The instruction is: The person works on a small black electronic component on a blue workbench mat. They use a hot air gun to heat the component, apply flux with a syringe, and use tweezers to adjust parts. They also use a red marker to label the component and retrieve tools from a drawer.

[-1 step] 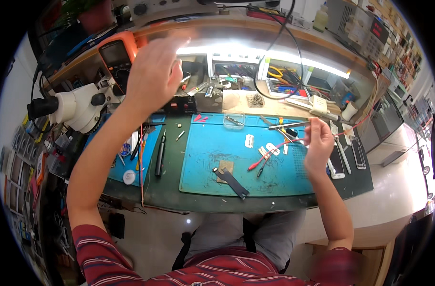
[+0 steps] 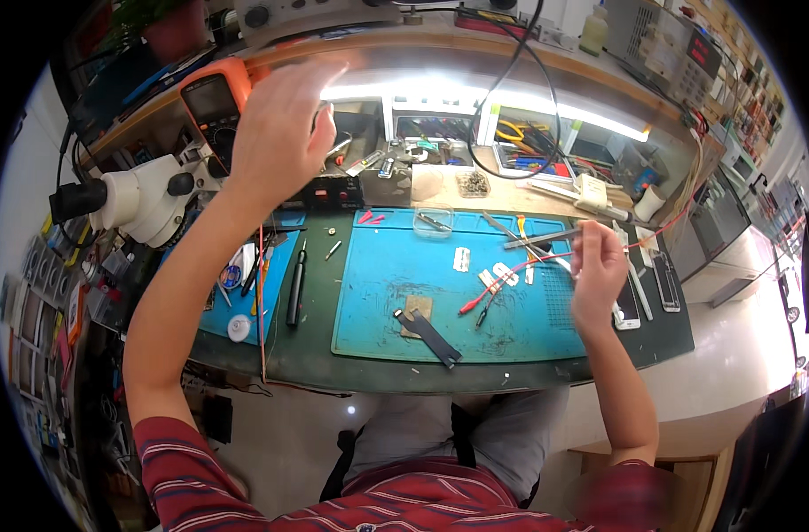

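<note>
Here, the right hand (image 2: 600,270) pinches a slim grey metal tool (image 2: 542,238) above the blue mat's (image 2: 369,284) upper right part. Its long axis runs nearly level across, the free end pointing left and slightly down. The left hand (image 2: 280,133), fingers extended, hangs beside the orange multimeter (image 2: 214,99); whether it grips anything, I cannot tell.

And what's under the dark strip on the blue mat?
Under the dark strip: part of a tan square piece, its top edge showing; the strip's lower end runs past it over the blue mat. Whatever lies directly beneath the strip is covered.
</note>
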`<state>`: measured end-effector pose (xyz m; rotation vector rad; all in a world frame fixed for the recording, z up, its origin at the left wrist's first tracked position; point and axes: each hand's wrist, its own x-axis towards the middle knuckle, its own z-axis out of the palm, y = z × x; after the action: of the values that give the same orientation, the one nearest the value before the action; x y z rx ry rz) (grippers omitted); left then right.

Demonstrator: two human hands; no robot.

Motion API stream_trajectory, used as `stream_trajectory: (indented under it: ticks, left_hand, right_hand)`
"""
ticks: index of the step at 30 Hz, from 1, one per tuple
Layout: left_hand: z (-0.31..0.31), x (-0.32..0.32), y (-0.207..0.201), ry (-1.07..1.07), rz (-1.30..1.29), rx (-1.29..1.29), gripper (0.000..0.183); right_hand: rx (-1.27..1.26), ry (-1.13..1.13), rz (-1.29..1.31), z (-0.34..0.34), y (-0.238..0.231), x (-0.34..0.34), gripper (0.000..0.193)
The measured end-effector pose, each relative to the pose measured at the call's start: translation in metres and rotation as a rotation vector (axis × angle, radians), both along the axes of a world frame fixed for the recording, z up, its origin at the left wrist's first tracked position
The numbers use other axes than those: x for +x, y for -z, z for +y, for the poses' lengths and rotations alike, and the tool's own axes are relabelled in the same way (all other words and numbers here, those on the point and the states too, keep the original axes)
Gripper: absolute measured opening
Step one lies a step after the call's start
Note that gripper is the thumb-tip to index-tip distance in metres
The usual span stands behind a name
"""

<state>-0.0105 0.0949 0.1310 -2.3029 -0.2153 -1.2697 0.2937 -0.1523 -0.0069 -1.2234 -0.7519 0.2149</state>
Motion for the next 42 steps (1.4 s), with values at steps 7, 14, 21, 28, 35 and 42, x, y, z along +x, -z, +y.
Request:
stream_trajectory:
  ticks: [7,14,21,28,35,42]
  left_hand:
    - [0.012,0.011,-0.005,-0.02,-0.033,0.019,0.056]
    - [0.028,0.025,-0.016,-0.176,-0.068,0.07,0.067]
    - [0.056,0.037,-0.031,-0.244,-0.159,0.12,0.073]
    - [0.041,0.037,-0.015,-0.298,-0.043,0.108,0.073]
    - [0.051,0.038,-0.022,-0.276,-0.119,0.139,0.066]
    - [0.051,0.046,-0.02,-0.295,-0.173,0.188,0.039]
  right_hand:
    - [-0.176,0.042,-0.415,-0.045,-0.017,-0.006,0.017]
    - [-0.698,-0.361,-0.646,-0.052,-0.028,-0.023,0.016]
    - [-0.224,-0.506,-0.769,-0.036,-0.059,-0.053,0.026]
    - [0.139,-0.407,-0.959,0.023,-0.038,-0.063,0.032]
    - [0.169,-0.423,-1.0,0.024,-0.005,-0.062,0.037]
    - [0.116,-0.444,-1.023,0.024,0.008,-0.065,0.04]
